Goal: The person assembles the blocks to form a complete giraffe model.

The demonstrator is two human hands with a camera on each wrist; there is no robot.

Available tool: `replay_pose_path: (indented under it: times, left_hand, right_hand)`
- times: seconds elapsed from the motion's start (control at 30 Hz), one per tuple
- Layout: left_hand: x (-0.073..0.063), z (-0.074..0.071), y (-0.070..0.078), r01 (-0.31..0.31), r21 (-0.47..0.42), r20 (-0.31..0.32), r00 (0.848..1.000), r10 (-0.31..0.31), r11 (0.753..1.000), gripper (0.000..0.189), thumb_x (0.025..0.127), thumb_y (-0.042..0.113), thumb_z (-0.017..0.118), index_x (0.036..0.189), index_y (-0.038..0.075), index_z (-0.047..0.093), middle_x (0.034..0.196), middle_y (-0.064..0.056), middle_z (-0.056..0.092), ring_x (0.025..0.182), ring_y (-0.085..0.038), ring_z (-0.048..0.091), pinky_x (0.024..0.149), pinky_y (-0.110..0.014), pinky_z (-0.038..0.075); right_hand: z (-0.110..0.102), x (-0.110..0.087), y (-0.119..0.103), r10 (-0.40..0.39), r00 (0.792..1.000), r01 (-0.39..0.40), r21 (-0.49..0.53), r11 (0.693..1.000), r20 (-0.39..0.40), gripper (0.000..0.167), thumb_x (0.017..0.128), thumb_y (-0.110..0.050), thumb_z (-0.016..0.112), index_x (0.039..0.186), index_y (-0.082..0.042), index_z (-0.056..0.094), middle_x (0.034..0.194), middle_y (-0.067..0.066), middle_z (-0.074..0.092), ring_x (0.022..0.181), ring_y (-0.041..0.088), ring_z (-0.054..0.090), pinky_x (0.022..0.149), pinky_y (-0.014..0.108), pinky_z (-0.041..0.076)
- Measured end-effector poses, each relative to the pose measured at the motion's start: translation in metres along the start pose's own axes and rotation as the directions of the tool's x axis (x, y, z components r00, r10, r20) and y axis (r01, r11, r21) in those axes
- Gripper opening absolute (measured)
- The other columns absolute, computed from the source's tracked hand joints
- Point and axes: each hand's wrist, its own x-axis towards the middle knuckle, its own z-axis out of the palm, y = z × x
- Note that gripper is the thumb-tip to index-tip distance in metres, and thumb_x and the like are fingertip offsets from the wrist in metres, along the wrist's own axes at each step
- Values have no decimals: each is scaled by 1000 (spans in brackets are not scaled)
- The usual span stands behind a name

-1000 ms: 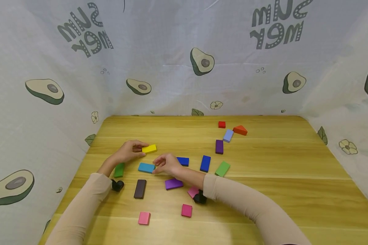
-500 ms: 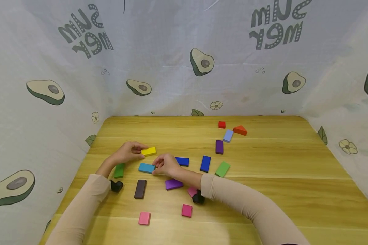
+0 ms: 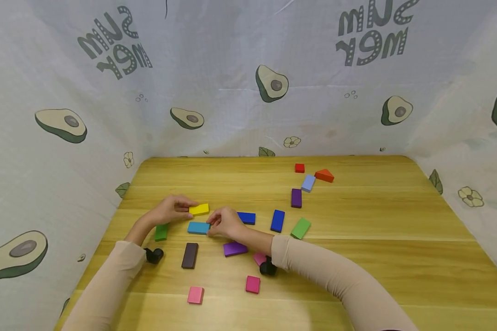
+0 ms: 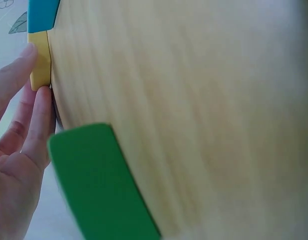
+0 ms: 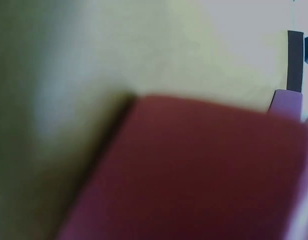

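Observation:
My left hand [image 3: 171, 209] pinches the left end of a yellow block [image 3: 199, 210] lying flat; the left wrist view shows thumb and fingers on the yellow block [image 4: 40, 62]. Just nearer to me lies a light blue block [image 3: 198, 228], parallel to it. My right hand [image 3: 228, 224] grips the light blue block's right end between thumb and fingers. Under the left wrist sits a green block [image 3: 161, 232], large in the left wrist view. Partly behind the right hand is a blue block [image 3: 246, 218]. A purple block [image 3: 234, 249] lies below the right wrist.
Nearer me lie a dark brown block [image 3: 189, 255], a pink block [image 3: 195, 295] and a magenta block [image 3: 252, 284]. Another pink block [image 3: 259, 258] is partly under the right wrist camera. Towards the right are a second blue block [image 3: 277, 221] and a light green block [image 3: 300, 228].
My left hand has drawn the yellow block towards me and slightly left, closer to the light blue block. The right hand stays nearly still at the light blue block's end.

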Motion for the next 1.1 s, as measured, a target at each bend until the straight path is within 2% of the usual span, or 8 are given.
replay_pose_path:
  times: [0.33,0.53,1.1]
  left_hand:
    - [-7,4,8,-40,-19,73,996,41,999,36,93,-4,67,127,-11,62,121,-25,60,112,-39,60,94,-32,52]
    - [-7,6,7,-44,-48,86,995,48,998,35,93,-5,65,127,-11,62,124,-26,59,115,-41,58,95,-32,52]
    - [-11,8,7,-72,-32,95,993,75,997,32,95,-2,64,126,-9,64,124,-24,61,116,-41,57,97,-38,51]
  right_hand:
    - [-2,1,-1,9,1000,-8,23,1000,-4,22,71,4,86,91,4,76,72,0,67,62,5,58,58,17,49]
    - [-2,1,1,6,1000,-6,30,1000,-6,22,71,5,86,90,4,75,73,1,68,63,6,59,60,17,51]
    - [-2,1,3,-13,1000,13,34,999,-8,22,70,6,86,90,5,75,76,5,70,65,7,63,63,19,54]
